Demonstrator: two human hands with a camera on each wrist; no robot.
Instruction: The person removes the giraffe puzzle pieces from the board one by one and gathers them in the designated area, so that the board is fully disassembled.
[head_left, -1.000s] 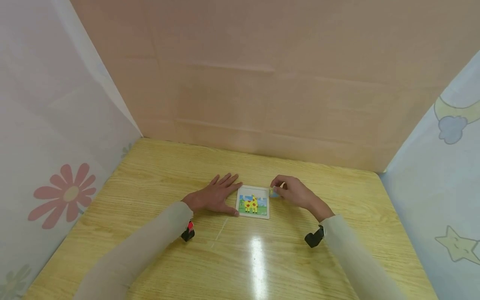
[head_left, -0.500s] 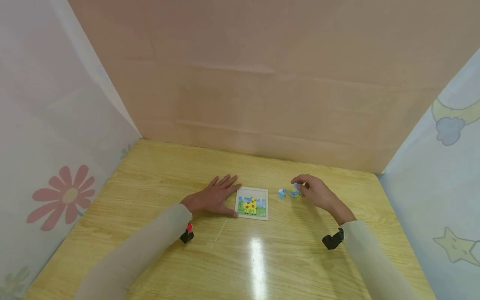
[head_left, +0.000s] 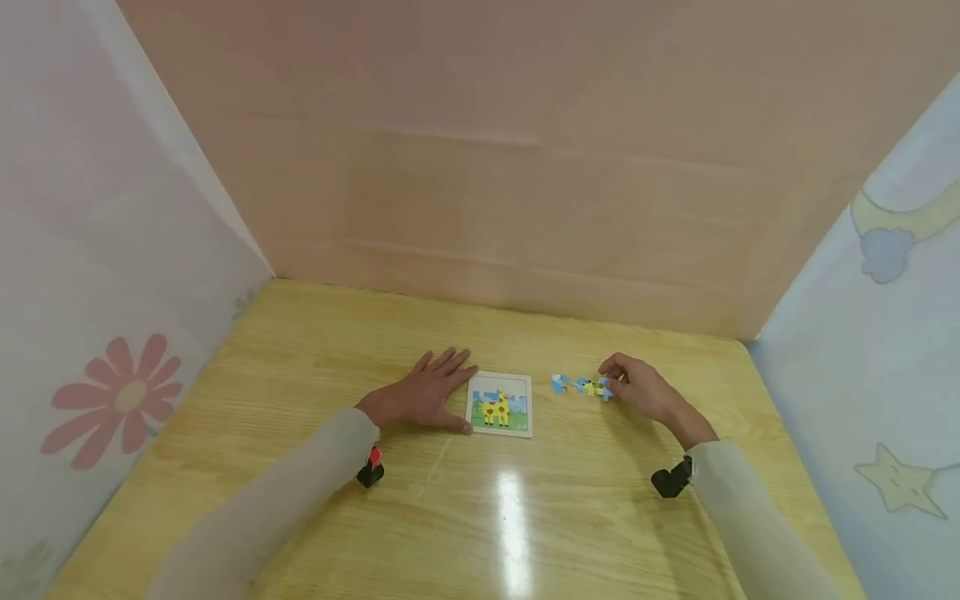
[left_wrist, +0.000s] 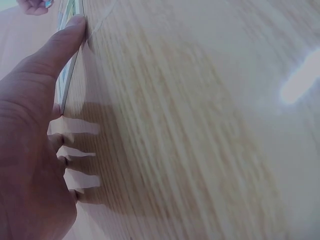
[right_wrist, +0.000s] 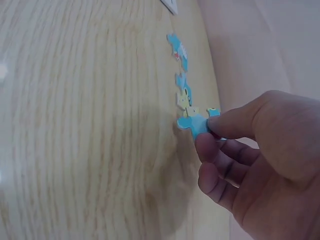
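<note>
My left hand [head_left: 431, 396] lies spread on the table, its thumb and index finger against the left edge of a square puzzle board [head_left: 527, 421]. Inside the board's white rim, a giraffe picture fills the lower part; a pale band shows along the top. In the left wrist view the thumb [left_wrist: 55, 47] touches the board's edge. To the right of the board, my right hand [head_left: 643, 392] pinches a light-blue puzzle piece [right_wrist: 200, 126] between thumb and fingers. That piece overlaps a yellow piece [right_wrist: 182, 99] in the right wrist view.
A blue and white puzzle piece [head_left: 559, 382] lies between the board and the right hand. The wooden table [head_left: 420, 533] ends at a brown backdrop [head_left: 465, 192], with printed side panels left and right. Light glares on the tabletop in front.
My right hand has moved right, away from the board's edge, and now holds a blue piece beside the loose ones, which have come into view. The left hand has stayed at the board.
</note>
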